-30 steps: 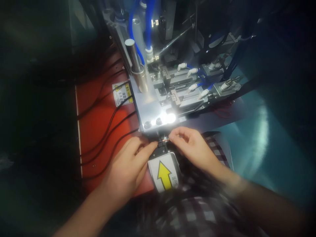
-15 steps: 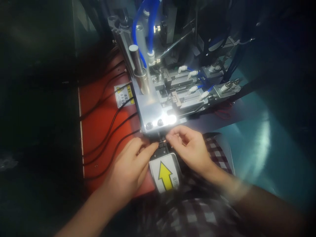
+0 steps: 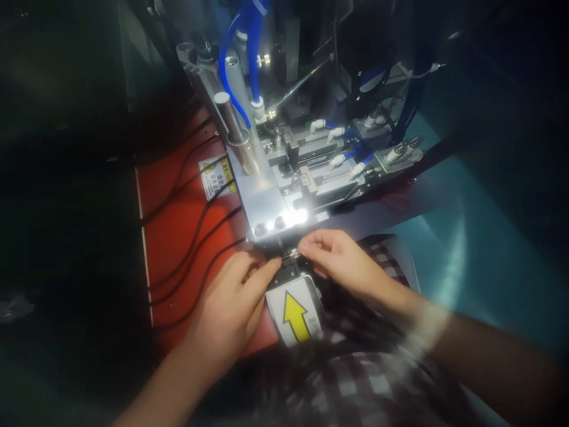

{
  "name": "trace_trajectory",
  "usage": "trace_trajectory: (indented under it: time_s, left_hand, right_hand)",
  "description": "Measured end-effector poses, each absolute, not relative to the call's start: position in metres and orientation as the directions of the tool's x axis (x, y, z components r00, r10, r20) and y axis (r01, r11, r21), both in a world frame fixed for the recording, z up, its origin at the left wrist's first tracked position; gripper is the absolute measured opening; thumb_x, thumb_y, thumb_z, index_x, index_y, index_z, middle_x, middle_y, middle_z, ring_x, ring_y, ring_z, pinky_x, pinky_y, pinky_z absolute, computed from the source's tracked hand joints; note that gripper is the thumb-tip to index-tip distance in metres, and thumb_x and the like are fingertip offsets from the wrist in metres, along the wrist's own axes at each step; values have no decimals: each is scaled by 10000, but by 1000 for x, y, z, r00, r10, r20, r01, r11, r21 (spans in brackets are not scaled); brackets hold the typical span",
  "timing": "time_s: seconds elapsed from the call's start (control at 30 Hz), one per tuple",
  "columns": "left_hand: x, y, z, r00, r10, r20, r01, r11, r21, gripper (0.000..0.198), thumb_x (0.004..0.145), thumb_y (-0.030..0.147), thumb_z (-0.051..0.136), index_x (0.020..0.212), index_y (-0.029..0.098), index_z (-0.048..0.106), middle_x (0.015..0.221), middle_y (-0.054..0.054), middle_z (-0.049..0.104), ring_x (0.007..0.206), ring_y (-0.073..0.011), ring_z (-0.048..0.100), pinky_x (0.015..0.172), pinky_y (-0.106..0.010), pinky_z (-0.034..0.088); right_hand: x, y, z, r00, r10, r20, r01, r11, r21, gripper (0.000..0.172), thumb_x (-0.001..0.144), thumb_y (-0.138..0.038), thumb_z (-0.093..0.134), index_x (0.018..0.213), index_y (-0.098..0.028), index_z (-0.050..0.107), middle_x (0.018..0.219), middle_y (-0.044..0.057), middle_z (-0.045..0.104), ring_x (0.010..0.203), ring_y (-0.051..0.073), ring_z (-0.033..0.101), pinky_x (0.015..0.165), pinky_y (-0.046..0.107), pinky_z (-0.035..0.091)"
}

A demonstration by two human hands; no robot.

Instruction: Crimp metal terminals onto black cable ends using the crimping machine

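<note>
Both hands meet at the front of a metal machine. My left hand [image 3: 233, 296] is closed in a pinch, thumb and fingertips at the left end of a small, thin, shiny part [image 3: 293, 254] with a reddish tint. At its right end, my right hand [image 3: 340, 258] pinches with thumb and forefinger. The part's exact kind is too small to tell. It lies over a dark slotted fixture [image 3: 288, 274], just below the bright metal plate [image 3: 262, 198]. Nearest me, a white label with a yellow arrow [image 3: 294, 311] covers the fixture's front.
A red base panel [image 3: 178, 237] with black cables and a warning label [image 3: 217, 177] lies to the left. Blue air hoses [image 3: 253, 59], a steel post [image 3: 229, 115] and pneumatic cylinders [image 3: 333, 193] rise behind the plate. A greenish surface [image 3: 453, 237] spreads at the right.
The view has shifted slightly, so the machine sits a little further left. Both hands stay at the fixture, and more of the small part shows between the fingertips.
</note>
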State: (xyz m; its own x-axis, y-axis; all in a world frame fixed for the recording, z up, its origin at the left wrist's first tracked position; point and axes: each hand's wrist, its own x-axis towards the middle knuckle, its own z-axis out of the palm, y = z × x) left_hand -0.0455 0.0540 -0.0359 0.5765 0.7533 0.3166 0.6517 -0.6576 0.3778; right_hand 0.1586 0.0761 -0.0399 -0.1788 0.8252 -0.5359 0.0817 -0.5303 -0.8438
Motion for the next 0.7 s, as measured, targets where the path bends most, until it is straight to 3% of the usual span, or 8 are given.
trace_trajectory:
  time_s: [0.2, 0.33, 0.7]
  left_hand:
    - [-46, 53, -35, 584, 740, 333, 645, -672, 364, 261, 914, 45, 467, 1130, 95, 605, 1016, -95, 554, 924, -172, 572, 763, -245, 489]
    - [-45, 54, -34, 577, 752, 317, 649, -659, 382, 267, 907, 38, 482, 1133, 96, 613, 994, -86, 557, 894, -156, 572, 745, -230, 484]
    - [-43, 60, -30, 614, 709, 348, 629, -705, 327, 282, 907, 17, 432, 1100, 106, 617, 949, -82, 578, 875, -158, 581, 729, -245, 501]
  right_hand:
    - [159, 68, -48, -128, 876, -464, -39, -472, -881, 255, 876, -383, 563, 776, -151, 593, 491, -61, 514, 472, 87, 468, 537, 232, 370]
    - [152, 64, -45, -95, 884, -458, -75, -465, -882, 178, 830, -313, 636, 769, -149, 603, 545, -62, 531, 511, 84, 496, 542, 218, 382]
    - [157, 72, -41, -191, 872, -450, 155, -426, -891, 224, 919, -277, 513, 724, -173, 551, 563, -30, 595, 532, 115, 519, 574, 248, 396]
